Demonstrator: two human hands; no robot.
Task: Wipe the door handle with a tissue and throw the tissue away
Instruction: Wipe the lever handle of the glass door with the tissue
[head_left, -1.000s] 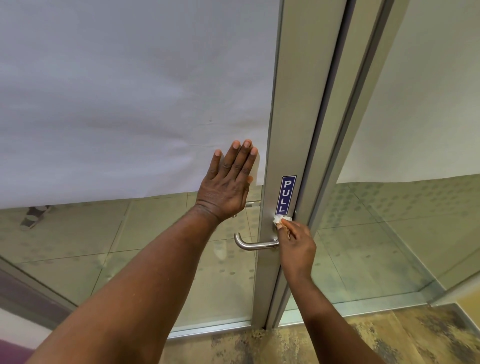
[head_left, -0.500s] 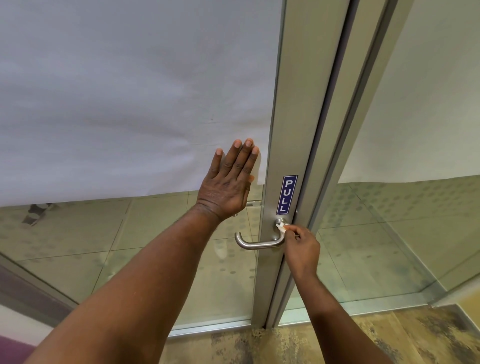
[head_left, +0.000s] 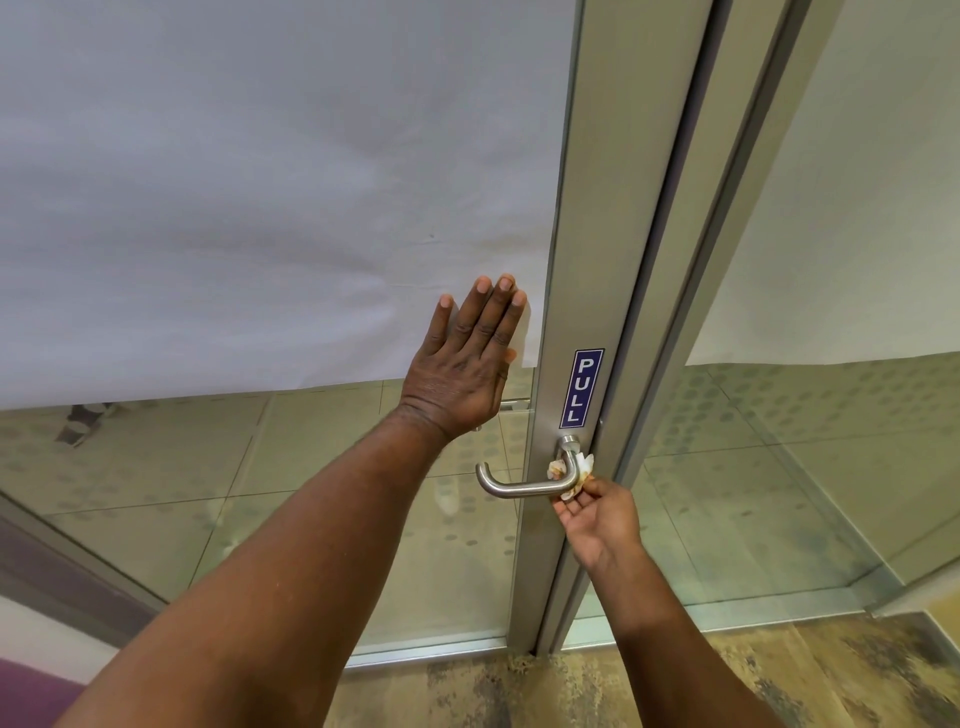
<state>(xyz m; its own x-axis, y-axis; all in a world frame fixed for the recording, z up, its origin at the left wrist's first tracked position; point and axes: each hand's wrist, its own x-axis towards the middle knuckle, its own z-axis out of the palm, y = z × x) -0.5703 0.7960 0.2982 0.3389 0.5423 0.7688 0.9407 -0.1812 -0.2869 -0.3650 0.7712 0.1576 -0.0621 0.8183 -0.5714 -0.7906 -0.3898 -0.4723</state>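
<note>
A steel lever door handle (head_left: 519, 486) sticks out leftward from the grey metal door frame, below a blue PULL sticker (head_left: 581, 387). A crumpled white tissue (head_left: 577, 467), stained orange-brown, is wrapped around the handle's bend near its base. My right hand (head_left: 597, 522) pinches the tissue from below and to the right of the handle. My left hand (head_left: 465, 364) lies flat, fingers together and pointing up, on the glass door pane to the left of the frame, above the handle.
White paper covers the upper part of the glass door (head_left: 260, 182) and of the side panel (head_left: 857, 208). The lower glass shows a tiled floor behind it. Worn mottled carpet (head_left: 675, 686) lies at the door's foot.
My right hand has slid down with the tissue from just under the PULL sticker, past the handle's base, to under the bend. The left hand has stayed pressed on the door.
</note>
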